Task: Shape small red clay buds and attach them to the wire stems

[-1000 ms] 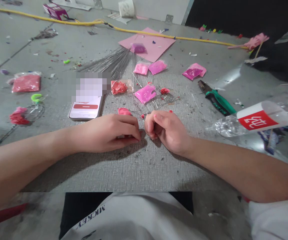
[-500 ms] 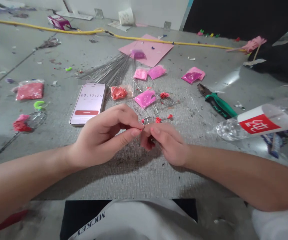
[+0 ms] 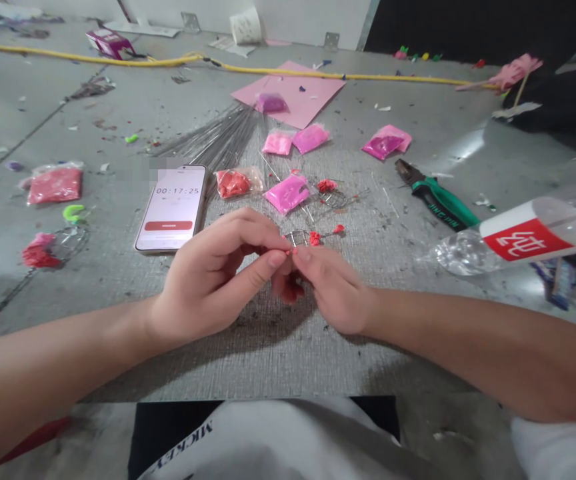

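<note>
My left hand (image 3: 228, 273) is closed in a pinch on a small red piece of clay (image 3: 291, 252), most of it hidden by the fingertips. Against the same piece, my right hand (image 3: 333, 287) presses its thumb, with its other fingers curled under. Just beyond the fingertips lies a bent wire frame (image 3: 298, 237) with red clay lumps (image 3: 315, 238) on it. Farther back rests a second wire piece (image 3: 335, 198) topped with red clay (image 3: 327, 185). Near it are a bright pink clay packet (image 3: 287, 194) and an opened red clay packet (image 3: 235, 183).
A phone (image 3: 171, 210) with a running timer lies left of centre. Pliers (image 3: 441, 200) and a plastic bottle (image 3: 523, 237) lie at right. Thin wires (image 3: 213, 140) fan out behind the phone. A wire-and-clay figure (image 3: 43, 250) is at far left; a yellow cable (image 3: 168, 62) crosses the back.
My right thumb has moved in to meet my left fingertips at the red clay, and both hands are now closer together. The view has shifted slightly.
</note>
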`<state>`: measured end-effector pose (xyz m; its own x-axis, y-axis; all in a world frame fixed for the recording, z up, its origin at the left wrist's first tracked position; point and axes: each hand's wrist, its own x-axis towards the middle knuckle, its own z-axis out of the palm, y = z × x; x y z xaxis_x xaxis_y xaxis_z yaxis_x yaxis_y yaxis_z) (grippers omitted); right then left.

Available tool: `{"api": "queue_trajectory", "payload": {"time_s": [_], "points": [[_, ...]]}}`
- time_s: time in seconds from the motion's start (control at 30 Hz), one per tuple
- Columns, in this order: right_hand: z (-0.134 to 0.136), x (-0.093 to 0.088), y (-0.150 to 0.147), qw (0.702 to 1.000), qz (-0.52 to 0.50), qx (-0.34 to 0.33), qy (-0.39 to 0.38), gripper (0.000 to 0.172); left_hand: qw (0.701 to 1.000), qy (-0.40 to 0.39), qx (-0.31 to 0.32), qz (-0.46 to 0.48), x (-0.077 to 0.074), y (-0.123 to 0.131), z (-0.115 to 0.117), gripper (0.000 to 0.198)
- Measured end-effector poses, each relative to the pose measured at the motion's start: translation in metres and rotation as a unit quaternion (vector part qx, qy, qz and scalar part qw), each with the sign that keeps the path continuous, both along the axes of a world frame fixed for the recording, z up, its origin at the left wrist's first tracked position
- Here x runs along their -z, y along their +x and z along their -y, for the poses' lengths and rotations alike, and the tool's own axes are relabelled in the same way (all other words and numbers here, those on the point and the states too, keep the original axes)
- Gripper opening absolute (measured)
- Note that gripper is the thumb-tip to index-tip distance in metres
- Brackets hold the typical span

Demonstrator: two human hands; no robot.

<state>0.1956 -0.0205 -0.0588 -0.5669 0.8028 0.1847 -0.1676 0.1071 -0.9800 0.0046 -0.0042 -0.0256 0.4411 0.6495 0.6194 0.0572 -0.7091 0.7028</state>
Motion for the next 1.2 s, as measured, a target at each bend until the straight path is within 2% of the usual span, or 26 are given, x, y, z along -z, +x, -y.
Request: {"api": "queue_trajectory", "payload": {"time_s": [0.37,0.8,1.03,1.2], "points": [[-0.0018,-0.0007,-0.001,1.0,-0.012,-0.011,-0.003,0.057,0.998,-0.059,0.013,0.018,-0.0005,0.0021,0.0024,0.017],[-0.0019,-0.0031,-0.001,1.0,0.003,-0.014,-0.01,0.059,0.998,-0.057,0.012,0.022,0.0004,0.0031,0.0029,0.015],[-0.0022,-0.0005,-0.0015,1.0,-0.005,-0.021,-0.014,0.058,0.993,-0.103,0.031,0.038,-0.0002,0.004,0.0051,0.017],[-0.0027,-0.0009,-0.0016,1.0,-0.007,-0.022,-0.018,0.059,0.995,-0.083,0.037,0.034,-0.0004,0.0028,0.0048,0.02]]}}
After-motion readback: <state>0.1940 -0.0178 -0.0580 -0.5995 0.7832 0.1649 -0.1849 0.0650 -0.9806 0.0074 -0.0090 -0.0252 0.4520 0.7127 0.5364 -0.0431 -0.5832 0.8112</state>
